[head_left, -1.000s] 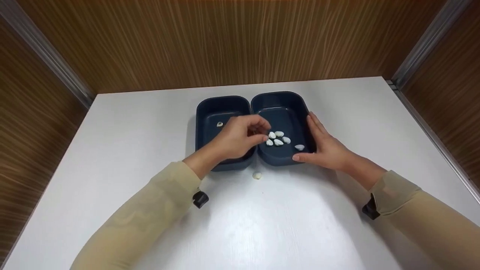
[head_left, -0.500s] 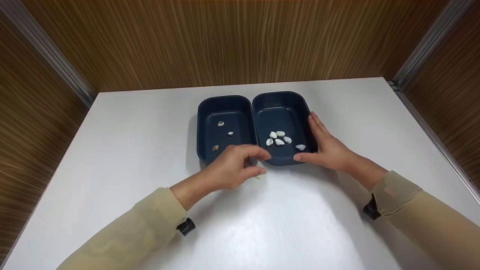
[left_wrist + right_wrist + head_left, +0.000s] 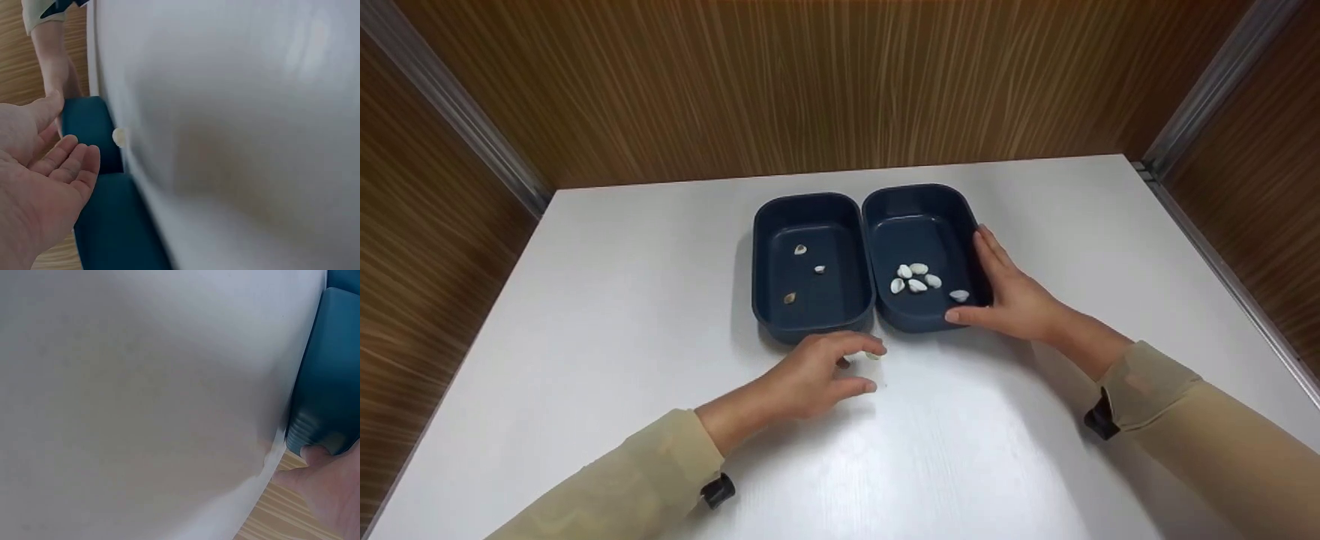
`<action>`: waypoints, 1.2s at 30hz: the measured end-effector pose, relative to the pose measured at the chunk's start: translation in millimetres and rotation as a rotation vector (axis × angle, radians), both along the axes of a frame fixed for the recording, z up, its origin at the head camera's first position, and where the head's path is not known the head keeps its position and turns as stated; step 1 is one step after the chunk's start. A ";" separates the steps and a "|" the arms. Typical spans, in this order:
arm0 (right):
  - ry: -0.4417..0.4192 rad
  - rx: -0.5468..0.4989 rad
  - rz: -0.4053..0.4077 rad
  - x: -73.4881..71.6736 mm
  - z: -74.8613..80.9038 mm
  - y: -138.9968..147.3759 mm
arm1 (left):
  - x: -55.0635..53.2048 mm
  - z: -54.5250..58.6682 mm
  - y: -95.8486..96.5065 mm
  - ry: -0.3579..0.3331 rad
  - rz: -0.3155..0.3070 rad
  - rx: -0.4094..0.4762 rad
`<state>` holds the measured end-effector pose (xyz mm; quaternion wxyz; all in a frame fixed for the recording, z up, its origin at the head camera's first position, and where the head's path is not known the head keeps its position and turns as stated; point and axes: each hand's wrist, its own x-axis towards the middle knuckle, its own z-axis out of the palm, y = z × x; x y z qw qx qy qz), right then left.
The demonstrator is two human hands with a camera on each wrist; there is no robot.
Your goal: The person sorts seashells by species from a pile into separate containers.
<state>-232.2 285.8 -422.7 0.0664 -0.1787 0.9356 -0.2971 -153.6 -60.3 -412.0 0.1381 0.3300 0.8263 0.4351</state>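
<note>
In the head view my left hand (image 3: 810, 379) is over the white table just in front of two dark blue boxes, thumb and fingers apart around a small pale seashell (image 3: 873, 356), partly hidden behind the index finger. The left wrist view shows that shell (image 3: 118, 137) lying on the table beyond the fingertips. My right hand (image 3: 1016, 300) rests against the right box (image 3: 915, 234), straight fingers along its outer side and thumb at its near corner. Several white shells (image 3: 917, 285) lie grouped in this box, with another shell (image 3: 959, 295) near the thumb.
The left box (image 3: 836, 244) stands against the right one. Inside it are a pale shell (image 3: 800, 250), a tiny shell (image 3: 820, 269) and a brownish shell (image 3: 790, 298), spread apart. Wood-grained panels (image 3: 840, 90) border the white table (image 3: 645, 285) at the back and sides.
My left hand has moved from over the boxes back toward me, down to the shell on the table, uncovering the shells in the left box. My right hand has stayed at the right box.
</note>
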 end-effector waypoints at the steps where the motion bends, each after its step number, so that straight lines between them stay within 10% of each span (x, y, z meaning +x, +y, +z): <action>1: 0.001 0.000 0.001 0.0 -0.1 0.2 | 0.4 -2.7 -0.5 -0.001 0.003 -0.001; 36: -0.023 -0.005 0.001 0.5 1.9 0.4 | -2.6 -29.2 2.8 0.115 -0.025 -0.101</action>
